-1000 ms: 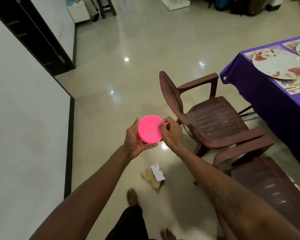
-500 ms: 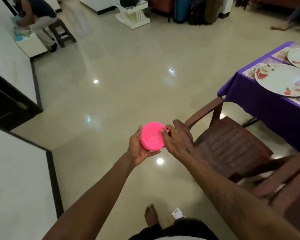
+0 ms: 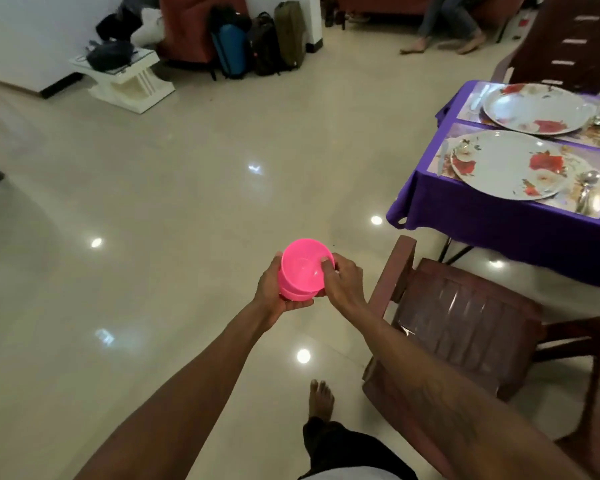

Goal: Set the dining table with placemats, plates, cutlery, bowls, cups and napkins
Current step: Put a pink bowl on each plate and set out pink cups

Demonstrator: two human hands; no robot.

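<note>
I hold a small stack of pink plastic bowls in front of me above the floor. My left hand cups the stack from the left and below. My right hand pinches the top bowl's rim, thumb inside. At the right stands the dining table under a purple cloth. On it lie two floral placemats, each with a flowered plate: the near plate and the far plate. A spoon lies right of the near plate.
A brown plastic chair stands between me and the table, another chair's arm at the far right. Bags and a low white stand sit across the shiny floor. A seated person's legs show at the top.
My view has swung right and forward, so the table and both plates are closer. The top bowl has lifted a little off the stack under my right hand.
</note>
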